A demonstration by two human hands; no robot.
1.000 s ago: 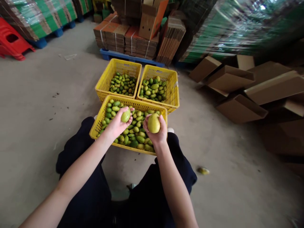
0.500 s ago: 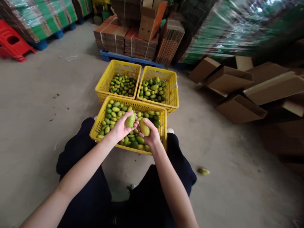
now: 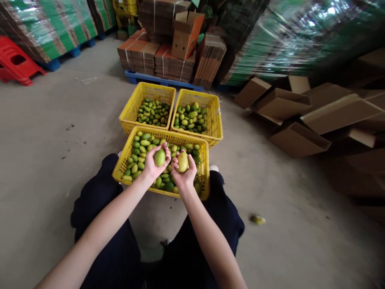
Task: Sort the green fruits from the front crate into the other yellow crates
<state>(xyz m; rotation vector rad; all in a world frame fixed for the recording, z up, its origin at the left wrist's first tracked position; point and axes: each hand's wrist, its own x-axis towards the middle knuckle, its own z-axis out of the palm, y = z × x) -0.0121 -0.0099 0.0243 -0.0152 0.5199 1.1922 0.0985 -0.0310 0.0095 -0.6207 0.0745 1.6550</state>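
My left hand [image 3: 154, 163] is palm up with its fingers curled round a green mango [image 3: 159, 157]. Beside it, my right hand [image 3: 187, 175] cups a yellower mango [image 3: 182, 161], also palm up. Both hands are over the near yellow crate [image 3: 205, 176], which holds many green and yellowish mangoes [image 3: 141, 158]. Two more yellow crates stand just beyond it, the back left crate [image 3: 128, 112] and the back right crate [image 3: 215, 116], each partly filled with smaller-looking mangoes.
A lone mango [image 3: 258, 219] lies on the floor at right. Open cardboard boxes [image 3: 281, 104] are heaped on the right. Behind the crates, flattened cartons [image 3: 174, 66] sit on a blue pallet [image 3: 162, 80]. A red plastic stool [image 3: 18, 60] and wrapped pallet loads [image 3: 57, 24] are at left.
My hands have moved slightly apart. My right hand has turned palm up, showing more of its mango, and the left mango sits lower in the palm. The view has shifted slightly.
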